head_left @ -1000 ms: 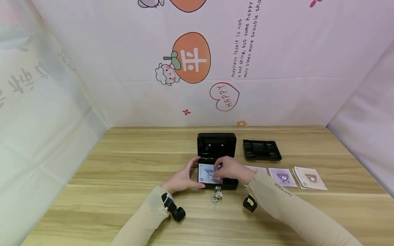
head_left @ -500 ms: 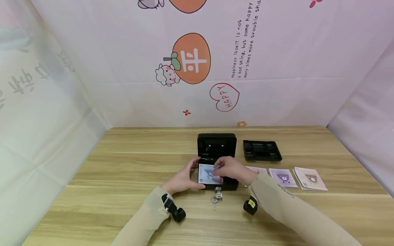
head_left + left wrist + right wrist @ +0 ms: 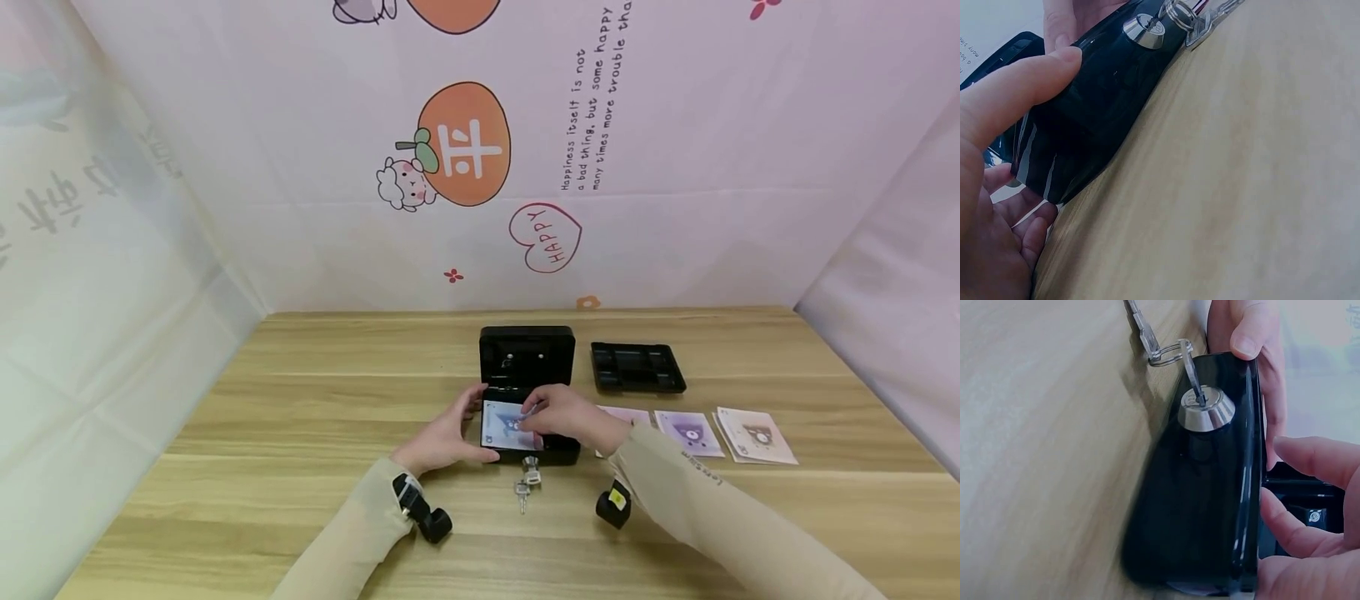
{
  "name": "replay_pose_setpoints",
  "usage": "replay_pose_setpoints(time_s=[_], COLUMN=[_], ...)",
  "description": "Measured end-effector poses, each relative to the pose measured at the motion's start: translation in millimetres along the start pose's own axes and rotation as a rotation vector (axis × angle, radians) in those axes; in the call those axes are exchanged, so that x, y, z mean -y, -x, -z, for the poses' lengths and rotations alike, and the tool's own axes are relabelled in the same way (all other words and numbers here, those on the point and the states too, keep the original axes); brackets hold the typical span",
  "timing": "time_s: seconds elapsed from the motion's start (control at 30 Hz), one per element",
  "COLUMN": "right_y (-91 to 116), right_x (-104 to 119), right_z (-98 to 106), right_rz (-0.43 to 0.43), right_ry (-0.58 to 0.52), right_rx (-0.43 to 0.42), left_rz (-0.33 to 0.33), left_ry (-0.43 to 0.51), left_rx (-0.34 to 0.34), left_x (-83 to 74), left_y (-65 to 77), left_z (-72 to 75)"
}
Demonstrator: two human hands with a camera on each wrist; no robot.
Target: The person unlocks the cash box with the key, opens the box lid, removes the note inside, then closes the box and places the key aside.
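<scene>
A black cash box stands open mid-table, its lid upright. My left hand grips the box's left end, thumb on the front wall. My right hand reaches into the box from the right, and its curled fingers pinch a purple banknote lying inside. A key sits in the front lock, and its key ring trails onto the table.
A black coin tray lies right of the box. Three purple and pink banknote piles are spread along the wooden table on the right. Patterned cloth walls enclose the back and sides.
Both hands stay at the box with the banknote inside. My right forearm has sunk slightly toward the table.
</scene>
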State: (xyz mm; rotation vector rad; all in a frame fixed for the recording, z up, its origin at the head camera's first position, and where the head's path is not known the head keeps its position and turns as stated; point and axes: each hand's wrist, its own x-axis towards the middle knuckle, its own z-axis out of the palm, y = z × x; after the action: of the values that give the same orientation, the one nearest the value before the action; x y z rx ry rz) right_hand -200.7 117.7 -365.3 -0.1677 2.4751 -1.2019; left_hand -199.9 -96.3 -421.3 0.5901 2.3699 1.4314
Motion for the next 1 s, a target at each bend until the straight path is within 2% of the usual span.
replay_pose_setpoints(time_s=[0.13,0.3,0.47,0.63,0.7,0.87,1.0], right_y=[-1,0,1,0,0,-1,-1], right_x=[-3,-5,-6,-8,-10,-13,-15], right_z=[-1,-2,-3,-7,-8,-10,-10], right_rz=[0.013,0.074,0.094,0.153,0.170,0.186,0.197], right_ry=[-0.038,-0.017,-0.044,0.016,-0.001,-0.139,-0.187], right_rx=[-0.005,-0.043,-0.066,-0.089,-0.072,-0.003,0.028], left_rz=[0.011,0.026,0.020,0.020,0.025,0.031,0.031], left_ry=[0.004,0.000,-0.004,-0.005,-0.006,-0.004,-0.006], left_rx=[-0.004,-0.008,-0.009,-0.005,-0.001,0.000,-0.003], left_x=[1.2,0.4,-0.3,-0.3,-0.3,-0.7,-0.5], left_y=[-0.4,-0.2,-0.4,-0.7,-0.6,0.5,0.8], left_z=[-0.8,-1.4,-1.5,-1.6,-1.6,-1.4,-1.5])
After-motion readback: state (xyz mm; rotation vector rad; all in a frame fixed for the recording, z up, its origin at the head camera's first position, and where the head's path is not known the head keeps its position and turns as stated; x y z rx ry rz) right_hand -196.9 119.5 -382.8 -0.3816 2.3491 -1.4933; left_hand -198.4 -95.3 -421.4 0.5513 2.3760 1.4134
